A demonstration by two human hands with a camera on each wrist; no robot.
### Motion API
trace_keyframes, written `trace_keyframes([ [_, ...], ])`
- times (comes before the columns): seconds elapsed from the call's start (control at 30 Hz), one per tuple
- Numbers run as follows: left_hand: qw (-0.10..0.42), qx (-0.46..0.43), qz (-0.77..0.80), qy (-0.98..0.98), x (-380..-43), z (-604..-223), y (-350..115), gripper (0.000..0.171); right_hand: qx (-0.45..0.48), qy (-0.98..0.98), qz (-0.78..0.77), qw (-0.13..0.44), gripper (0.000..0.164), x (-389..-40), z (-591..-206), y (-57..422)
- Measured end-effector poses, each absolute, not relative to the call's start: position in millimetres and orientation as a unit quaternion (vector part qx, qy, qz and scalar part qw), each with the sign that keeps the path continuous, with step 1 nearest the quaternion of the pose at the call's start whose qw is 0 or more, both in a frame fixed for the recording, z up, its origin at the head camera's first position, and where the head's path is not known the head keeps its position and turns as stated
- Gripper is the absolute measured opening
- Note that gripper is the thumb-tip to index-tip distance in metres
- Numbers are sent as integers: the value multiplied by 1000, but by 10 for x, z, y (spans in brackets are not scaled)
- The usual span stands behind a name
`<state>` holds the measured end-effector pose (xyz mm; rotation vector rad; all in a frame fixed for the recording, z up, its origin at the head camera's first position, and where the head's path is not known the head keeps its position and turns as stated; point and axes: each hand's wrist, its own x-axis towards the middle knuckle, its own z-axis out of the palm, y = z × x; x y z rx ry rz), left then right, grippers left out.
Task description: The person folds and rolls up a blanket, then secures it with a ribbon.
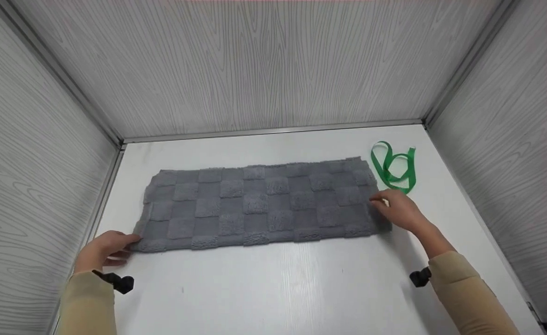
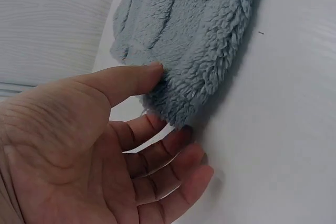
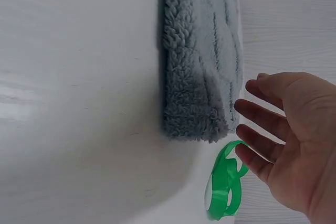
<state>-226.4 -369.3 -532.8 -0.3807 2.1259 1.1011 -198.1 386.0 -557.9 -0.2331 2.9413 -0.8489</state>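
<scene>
A grey plush towel [image 1: 255, 204] with a raised checkered pattern lies as a long strip across the white table. At its near left corner, my left hand [image 1: 108, 246] pinches the fabric. In the left wrist view the thumb [image 2: 134, 81] lies on top of the corner, and the index finger is partly hidden below it. My right hand [image 1: 400, 209] hovers by the towel's right end with loosely curled fingers. The right wrist view shows those fingers [image 3: 262, 116] holding nothing, beside the towel's end [image 3: 194, 108].
A looped green ribbon [image 1: 412, 170] lies on the table just beyond my right hand, close to the towel's far right corner. Pale wood-grain panels [image 1: 264, 65] enclose the white table [image 1: 273, 288] at the back and both sides.
</scene>
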Motion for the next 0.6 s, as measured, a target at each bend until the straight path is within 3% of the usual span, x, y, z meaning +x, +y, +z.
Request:
trace_keyframes([
  [0.2,331,-157,514,775,-2186,-5388,-3719,55,-128,969,-209,25,18,-1842,-5677,3836],
  [0.6,259,-127,466,837,-2238,-5507,-3724,50,-113,977,-172,52,31,-1744,-5834,3813],
])
